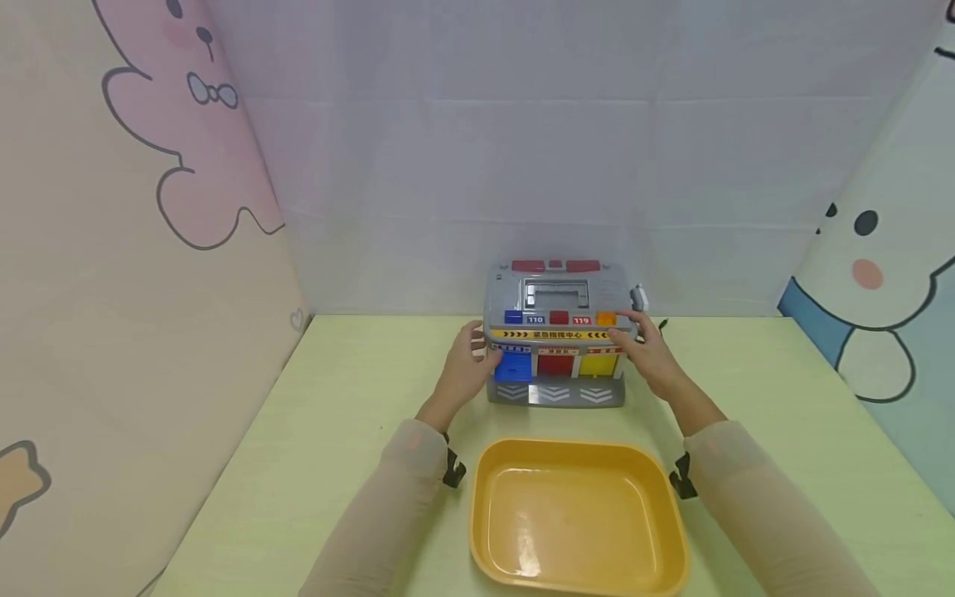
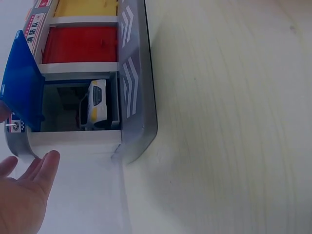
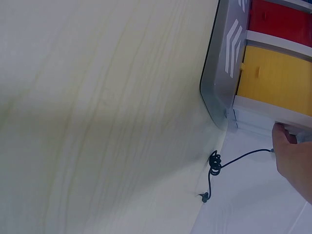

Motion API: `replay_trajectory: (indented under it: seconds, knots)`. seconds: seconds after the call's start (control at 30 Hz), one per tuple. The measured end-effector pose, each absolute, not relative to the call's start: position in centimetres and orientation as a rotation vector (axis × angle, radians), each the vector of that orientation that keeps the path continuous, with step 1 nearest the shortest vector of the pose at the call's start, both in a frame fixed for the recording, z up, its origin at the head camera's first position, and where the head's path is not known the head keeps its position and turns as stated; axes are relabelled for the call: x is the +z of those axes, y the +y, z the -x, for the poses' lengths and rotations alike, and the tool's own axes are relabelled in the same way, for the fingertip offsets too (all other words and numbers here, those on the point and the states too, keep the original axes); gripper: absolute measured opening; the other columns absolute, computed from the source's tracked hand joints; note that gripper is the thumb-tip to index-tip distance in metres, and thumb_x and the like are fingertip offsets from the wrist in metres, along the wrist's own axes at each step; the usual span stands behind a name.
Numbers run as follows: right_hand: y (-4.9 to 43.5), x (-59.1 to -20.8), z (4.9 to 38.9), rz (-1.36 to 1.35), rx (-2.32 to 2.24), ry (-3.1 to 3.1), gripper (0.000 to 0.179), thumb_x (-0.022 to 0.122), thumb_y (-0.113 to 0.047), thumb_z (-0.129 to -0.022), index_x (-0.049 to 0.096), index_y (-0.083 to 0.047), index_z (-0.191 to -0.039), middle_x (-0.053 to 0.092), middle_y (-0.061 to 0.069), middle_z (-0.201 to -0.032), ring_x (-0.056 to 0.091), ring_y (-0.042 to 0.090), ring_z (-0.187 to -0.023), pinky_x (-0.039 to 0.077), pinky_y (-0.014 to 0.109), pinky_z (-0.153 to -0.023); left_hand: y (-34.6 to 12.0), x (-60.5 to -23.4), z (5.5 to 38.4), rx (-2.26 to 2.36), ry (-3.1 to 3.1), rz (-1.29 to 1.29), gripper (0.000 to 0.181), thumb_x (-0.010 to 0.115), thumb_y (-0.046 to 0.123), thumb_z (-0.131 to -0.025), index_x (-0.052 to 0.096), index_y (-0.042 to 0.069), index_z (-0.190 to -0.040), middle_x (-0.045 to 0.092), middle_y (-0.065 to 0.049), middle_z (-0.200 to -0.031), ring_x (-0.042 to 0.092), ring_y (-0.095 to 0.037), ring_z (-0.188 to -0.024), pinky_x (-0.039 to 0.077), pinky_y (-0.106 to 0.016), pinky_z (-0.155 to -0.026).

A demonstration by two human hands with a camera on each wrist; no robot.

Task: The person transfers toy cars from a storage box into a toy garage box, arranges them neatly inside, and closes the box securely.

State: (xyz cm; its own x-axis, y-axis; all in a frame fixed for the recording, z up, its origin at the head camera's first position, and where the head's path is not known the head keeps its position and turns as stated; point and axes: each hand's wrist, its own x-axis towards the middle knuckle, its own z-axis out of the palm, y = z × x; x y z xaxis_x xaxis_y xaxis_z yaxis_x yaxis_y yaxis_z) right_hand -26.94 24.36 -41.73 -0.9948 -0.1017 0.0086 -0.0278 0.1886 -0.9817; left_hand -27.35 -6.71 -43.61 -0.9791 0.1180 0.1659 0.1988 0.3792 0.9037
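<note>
A grey toy garage (image 1: 554, 332) stands on the table, with a blue, a red (image 1: 555, 365) and a yellow door (image 1: 599, 365). In the left wrist view the blue door (image 2: 23, 83) is swung up, and a white toy car (image 2: 99, 102) sits in its bay. My left hand (image 1: 467, 365) is at the garage's left side, its thumb at the blue door and its other fingers extended. My right hand (image 1: 653, 356) grips the right front corner: the index finger lies at the orange button (image 1: 606, 318), the thumb on the yellow strip. Its other fingers are partly hidden beside the wall.
A yellow tray (image 1: 578, 584) lies in front of the garage, between my forearms. A dark coiled cord (image 3: 214, 163) lies to the garage's right. A pale cloth wall (image 1: 462, 166) rises behind the table, with printed walls on both sides.
</note>
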Motion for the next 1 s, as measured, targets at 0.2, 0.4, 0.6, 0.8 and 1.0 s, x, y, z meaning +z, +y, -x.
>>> replay_trajectory:
  seconds: [0.2, 0.4, 0.6, 0.8, 1.0]
  knots:
    - [24.3, -41.5, 26.9, 0.123, -1.96, 2.372, 0.066, 0.051, -0.032, -0.102, 0.017, -0.008, -0.153, 0.031, 0.027, -0.142, 0.043, 0.034, -0.115, 0.026, 0.056, -0.109, -6.4, -43.1, 27.4, -1.549, -2.613, 0.315, 0.069, 0.068, 0.022, -0.093, 0.032, 0.009, -0.15, 0.04, -0.015, -0.143, 0.05, -0.027, -0.121, 0.048, -0.038, -0.096]
    - [24.3, -41.5, 26.9, 0.109, -1.959, 2.371, 0.066, 0.052, -0.033, -0.102, 0.018, -0.007, -0.153, 0.031, 0.029, -0.142, 0.043, 0.036, -0.114, 0.026, 0.056, -0.11, -6.0, -42.6, 27.8, -1.452, -2.679, 0.348, 0.078, 0.072, 0.02, -0.09, 0.027, 0.01, -0.153, 0.032, -0.017, -0.147, 0.05, -0.03, -0.12, 0.048, -0.04, -0.097]
    - [24.4, -41.6, 26.9, 0.118, -1.966, 2.367, 0.066, 0.052, -0.034, -0.102, 0.019, -0.006, -0.152, 0.031, 0.028, -0.141, 0.04, 0.037, -0.119, 0.025, 0.056, -0.111, -5.5, -42.1, 28.1, -1.299, -2.813, 0.301, 0.087, 0.076, 0.022, -0.087, 0.022, 0.02, -0.156, 0.03, -0.019, -0.148, 0.049, -0.033, -0.122, 0.042, -0.046, -0.103]
    - [24.3, -41.6, 26.9, 0.131, -1.962, 2.367, 0.067, 0.052, -0.035, -0.102, 0.019, -0.006, -0.152, 0.032, 0.029, -0.139, 0.042, 0.037, -0.116, 0.025, 0.057, -0.11, -5.4, -42.0, 28.3, -1.29, -2.842, 0.279, 0.09, 0.077, 0.019, -0.086, 0.021, 0.022, -0.156, 0.035, -0.02, -0.144, 0.048, -0.033, -0.123, 0.041, -0.047, -0.104]
    - [23.6, -39.3, 25.5, 0.107, -1.962, 2.329, 0.063, 0.051, -0.023, -0.103, 0.017, -0.002, -0.152, 0.031, 0.03, -0.139, 0.045, 0.034, -0.109, 0.027, 0.055, -0.109, -5.3, -42.3, 28.5, -1.302, -2.823, 0.305, 0.091, 0.078, 0.013, -0.085, 0.021, 0.018, -0.155, 0.044, -0.02, -0.134, 0.05, -0.031, -0.12, 0.04, -0.046, -0.105]
